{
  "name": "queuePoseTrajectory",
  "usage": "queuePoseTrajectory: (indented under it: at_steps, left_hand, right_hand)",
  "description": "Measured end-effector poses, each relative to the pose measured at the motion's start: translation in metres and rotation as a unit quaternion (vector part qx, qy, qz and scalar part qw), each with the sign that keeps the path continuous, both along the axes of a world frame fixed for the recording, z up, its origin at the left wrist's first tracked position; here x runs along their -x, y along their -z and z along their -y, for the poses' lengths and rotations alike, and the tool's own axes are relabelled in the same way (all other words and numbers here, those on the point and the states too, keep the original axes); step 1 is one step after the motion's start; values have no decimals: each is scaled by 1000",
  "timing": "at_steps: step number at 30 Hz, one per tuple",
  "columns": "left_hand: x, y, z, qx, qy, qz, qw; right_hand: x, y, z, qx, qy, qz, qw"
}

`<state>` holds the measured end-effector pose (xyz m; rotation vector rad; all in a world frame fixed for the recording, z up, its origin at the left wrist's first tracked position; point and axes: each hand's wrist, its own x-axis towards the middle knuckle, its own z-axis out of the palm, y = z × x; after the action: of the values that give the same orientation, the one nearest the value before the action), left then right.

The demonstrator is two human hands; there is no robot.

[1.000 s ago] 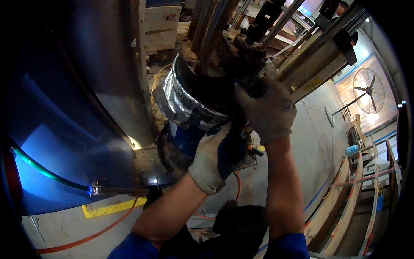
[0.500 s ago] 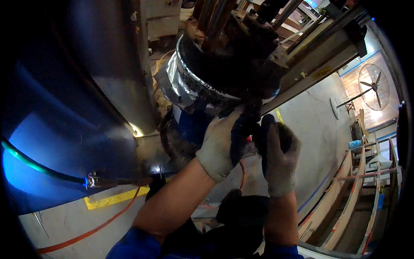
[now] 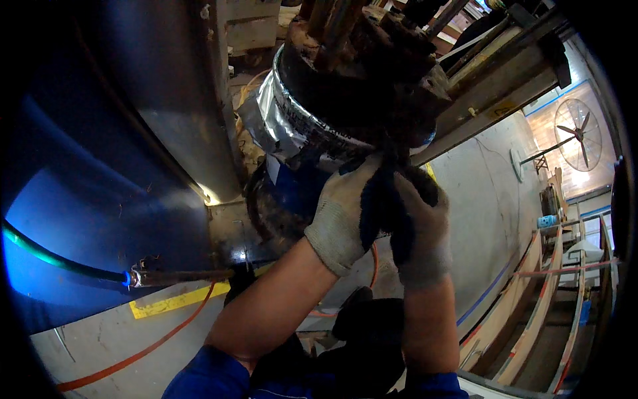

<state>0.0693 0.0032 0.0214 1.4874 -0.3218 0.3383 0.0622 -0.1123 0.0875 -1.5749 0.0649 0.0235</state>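
Close together, your gloved left hand (image 3: 342,213) and right hand (image 3: 426,223) sit at the near side of the drum (image 3: 296,189), below its silver wrap (image 3: 274,120). Both hands' fingers are curled; you cannot tell in the shadow whether they pinch anything. The drum stands beneath rusty rods (image 3: 337,36), right of the blue panel (image 3: 119,199).

Round blue drum (image 3: 296,193), standing at upper middle of the view, crumpled shiny silver wrap (image 3: 282,126) around its upper part, dark marks on the wrap, top blackened and shadowed.
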Motion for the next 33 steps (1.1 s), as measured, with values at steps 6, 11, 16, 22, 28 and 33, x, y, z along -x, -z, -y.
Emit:
queuePoseTrajectory:
  at_steps: [6,11,16,22,28,33]
  left_hand:
    - [4,-10,9,108,-63,42,991]
    - [-1,-4,23,304,-24,-68,950]
    - [-8,5,29,307,-9,-96,947]
    - [-18,14,31,235,-27,-47,970]
    - [-12,5,23,135,-35,-14,990]
    - [-10,-2,26,275,-2,-110,955]
  right_hand:
    - [-10,-7,11,598,-19,406,691]
    - [-4,0,22,408,-41,229,883]
    - [2,-1,19,-49,-11,-71,996]
    - [-4,0,13,592,34,441,674]
    - [5,16,6,153,15,265,952]
    - [5,2,11,-70,18,-62,995]
